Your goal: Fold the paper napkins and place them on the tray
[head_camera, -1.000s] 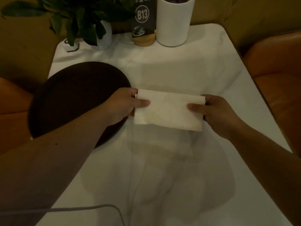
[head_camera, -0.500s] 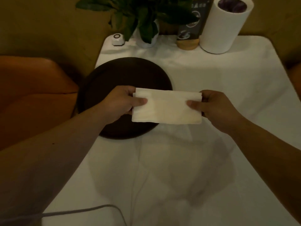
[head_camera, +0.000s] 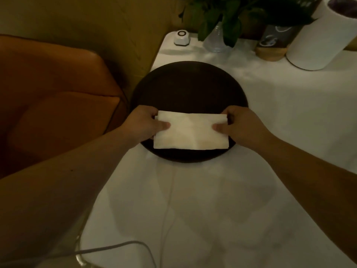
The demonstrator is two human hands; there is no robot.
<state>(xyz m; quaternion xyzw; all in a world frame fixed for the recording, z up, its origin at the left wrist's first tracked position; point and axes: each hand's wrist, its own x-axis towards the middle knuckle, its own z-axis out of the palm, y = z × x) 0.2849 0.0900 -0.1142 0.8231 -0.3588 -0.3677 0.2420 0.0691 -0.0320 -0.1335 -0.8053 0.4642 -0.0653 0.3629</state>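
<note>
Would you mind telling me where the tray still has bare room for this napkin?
The tray is bare from its far rim down to the napkin, held over its near part by the left hand and right hand. Crowded: only the table's far edge.

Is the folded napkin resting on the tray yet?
Cannot tell. In the head view, both hands, left and right, pinch the napkin over the tray; no contact or gap shows.

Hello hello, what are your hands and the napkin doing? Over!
Left hand and right hand each pinch an end of the folded napkin. Napkin over the tray's near edge. Tray bare, nothing in the way.
</note>
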